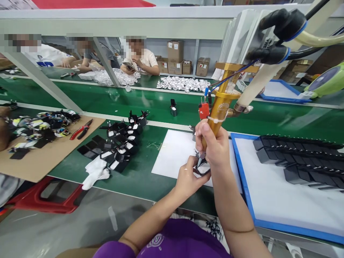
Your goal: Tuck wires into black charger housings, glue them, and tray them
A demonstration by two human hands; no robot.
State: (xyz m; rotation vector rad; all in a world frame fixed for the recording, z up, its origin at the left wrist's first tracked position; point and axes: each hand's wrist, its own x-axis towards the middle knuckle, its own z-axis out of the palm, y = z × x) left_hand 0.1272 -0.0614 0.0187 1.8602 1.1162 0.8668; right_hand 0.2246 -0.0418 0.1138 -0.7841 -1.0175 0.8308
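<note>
My right hand (pixel 216 145) is wrapped round the gold barrel of a glue dispensing gun (pixel 220 105), which has a red switch (pixel 203 110) and blue wires on its side. Its narrow nozzle points down at a small black plastic housing (pixel 202 169). That housing is held by my left hand (pixel 188 177), fingers closed about its side, over a white sheet (pixel 169 154). The nozzle's tip is close to the housing's opening; whether they touch I cannot tell. Part of another dark housing shows behind my right hand.
Left of the sheet lie several black housings (pixel 126 143) and a white glove (pixel 95 172). Red-handled pliers (pixel 81 129) rest on cardboard (pixel 34 165). A blue-rimmed tray (pixel 248 193) with rows of black housings (pixel 298 157) is on the right. One housing (pixel 173 108) sits on the green belt; people work beyond.
</note>
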